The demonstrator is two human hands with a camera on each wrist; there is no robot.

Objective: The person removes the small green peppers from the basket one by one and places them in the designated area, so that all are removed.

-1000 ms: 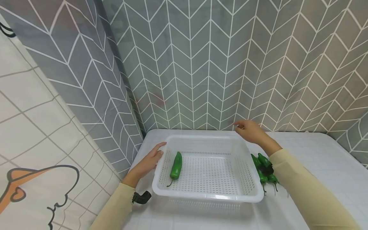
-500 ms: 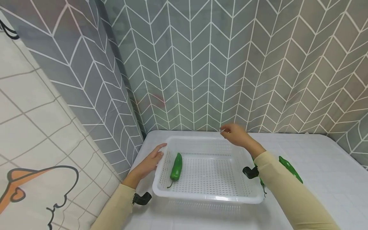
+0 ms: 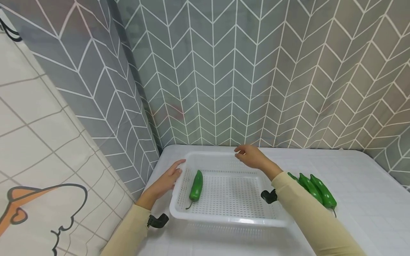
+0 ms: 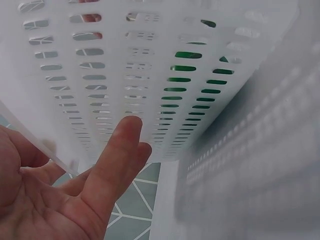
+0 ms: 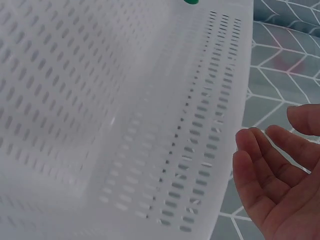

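Note:
A white perforated plastic basket (image 3: 230,220) stands on the table, with one green chili pepper (image 3: 196,186) lying inside near its left wall. My left hand (image 3: 164,181) rests against the basket's left side by the rim. In the left wrist view, extended fingers (image 4: 112,165) lie along the outside of the perforated wall. My right hand (image 3: 253,156) hovers over the back rim, right of its middle, fingers loosely bent and holding nothing. The right wrist view shows those fingers (image 5: 245,170) beside the rim; whether they touch it I cannot tell.
Several green chili peppers (image 3: 323,192) lie side by side on the white table (image 3: 368,199) right of the basket, partly hidden by the right sleeve (image 3: 310,213). A grey chevron-patterned curtain (image 3: 230,71) hangs behind the table. Black wrist cameras (image 3: 158,221) sit at both wrists.
My right hand has moved left along the back rim and slightly down, uncovering more peppers on the right. The left hand, basket and pepper inside have stayed put.

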